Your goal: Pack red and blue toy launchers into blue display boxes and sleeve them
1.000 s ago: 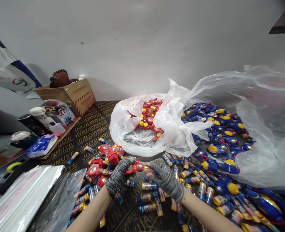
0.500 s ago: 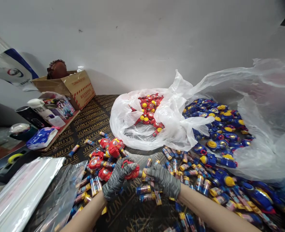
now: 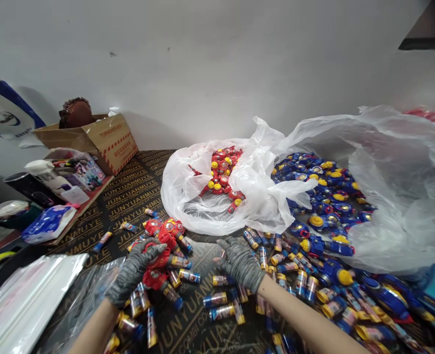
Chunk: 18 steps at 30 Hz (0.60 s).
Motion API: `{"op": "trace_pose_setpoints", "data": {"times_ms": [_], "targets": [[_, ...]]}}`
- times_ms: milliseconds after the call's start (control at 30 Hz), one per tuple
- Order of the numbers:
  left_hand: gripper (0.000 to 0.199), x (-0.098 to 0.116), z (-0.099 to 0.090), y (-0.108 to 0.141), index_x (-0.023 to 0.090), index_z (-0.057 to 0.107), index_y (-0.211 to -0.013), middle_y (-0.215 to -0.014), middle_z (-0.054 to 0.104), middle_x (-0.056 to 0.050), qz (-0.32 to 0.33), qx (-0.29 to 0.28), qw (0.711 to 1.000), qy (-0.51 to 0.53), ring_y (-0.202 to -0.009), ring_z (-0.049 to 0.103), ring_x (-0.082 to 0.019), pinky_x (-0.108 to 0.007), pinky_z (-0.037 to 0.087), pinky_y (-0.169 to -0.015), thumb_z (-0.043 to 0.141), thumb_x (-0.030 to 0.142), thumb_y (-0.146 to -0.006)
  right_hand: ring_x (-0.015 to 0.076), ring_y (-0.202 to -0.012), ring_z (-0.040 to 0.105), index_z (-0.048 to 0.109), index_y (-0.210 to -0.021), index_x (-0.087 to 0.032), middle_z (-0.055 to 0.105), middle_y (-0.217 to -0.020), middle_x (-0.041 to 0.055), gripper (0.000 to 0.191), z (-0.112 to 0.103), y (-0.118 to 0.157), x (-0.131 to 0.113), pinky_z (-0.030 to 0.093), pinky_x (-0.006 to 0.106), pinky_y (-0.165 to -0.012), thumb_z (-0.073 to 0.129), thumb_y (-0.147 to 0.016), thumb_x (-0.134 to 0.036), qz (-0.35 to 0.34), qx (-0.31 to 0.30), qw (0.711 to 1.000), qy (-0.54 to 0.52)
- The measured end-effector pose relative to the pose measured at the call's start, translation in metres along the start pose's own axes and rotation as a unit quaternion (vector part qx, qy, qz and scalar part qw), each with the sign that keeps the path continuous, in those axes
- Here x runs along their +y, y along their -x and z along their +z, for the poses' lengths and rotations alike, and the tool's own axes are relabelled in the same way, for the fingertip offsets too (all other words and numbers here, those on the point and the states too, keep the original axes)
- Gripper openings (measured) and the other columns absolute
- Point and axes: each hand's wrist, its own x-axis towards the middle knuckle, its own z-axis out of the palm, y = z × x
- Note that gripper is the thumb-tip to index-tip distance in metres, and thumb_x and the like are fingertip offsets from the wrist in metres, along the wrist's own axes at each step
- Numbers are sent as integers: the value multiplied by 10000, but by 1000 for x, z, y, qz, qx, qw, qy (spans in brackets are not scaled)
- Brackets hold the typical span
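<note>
My left hand (image 3: 138, 269), in a grey knit glove, is closed on a red toy (image 3: 157, 259) at the near left side of a small pile of red toys (image 3: 168, 232). A printed cylinder with a blue end sticks out to the right of that toy. My right hand (image 3: 241, 263), gloved alike, is palm down with thumb and fingers apart around a small cylinder (image 3: 223, 254), mostly hidden. Printed cylinders (image 3: 221, 312) with blue and yellow ends lie scattered about both hands.
Behind, a white plastic bag (image 3: 180, 196) holds more red toys. Blue toys (image 3: 324, 187) are heaped in a clear bag (image 3: 398, 196) at the right. Plastic sleeves (image 3: 29, 300), a cardboard box (image 3: 110, 142) and a blue packet (image 3: 49, 223) are at the left.
My left hand has moved left to the red pile with the red toy. My right hand has parted from that toy and its fingers have opened. The view has shifted slightly.
</note>
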Motion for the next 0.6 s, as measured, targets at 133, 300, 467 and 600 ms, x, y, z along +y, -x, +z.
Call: {"op": "trace_pose_setpoints", "data": {"times_ms": [133,300,467,600], "targets": [[396,1,-28,-25,156,662,-869,-932,687,-112,62,38,949,-307,-894,612,-301,-448,475,-879,621,516,-709,331,-1159,525,621,-1246,-110,586,-1244,200,623,4,-14,30,393,436,-1006,627,-816,-561,66,-6,985,161],[326,49,36,-72,112,684,-1030,-1152,626,-169,226,64,850,-472,-1086,547,-318,-441,413,-991,562,320,-810,371,-1100,557,624,-1238,-77,626,-1153,223,839,22,-23,30,382,474,-999,653,-688,-710,104,-8,978,180],[198,80,169,-152,129,700,-982,-1134,662,-97,227,-148,877,-396,-1119,569,-229,-348,399,-1048,601,98,-813,394,-1109,567,591,-1282,-75,621,-1192,242,798,39,-36,15,407,509,-965,681,-697,-611,124,-26,978,166],[202,75,241,-212,132,636,-1073,-1149,643,-84,190,-131,908,-350,-1067,603,-205,-442,474,-977,588,208,-892,388,-1173,544,534,-1357,-79,568,-1299,242,734,51,-42,21,431,481,-967,675,-737,-446,121,-62,980,146]]}}
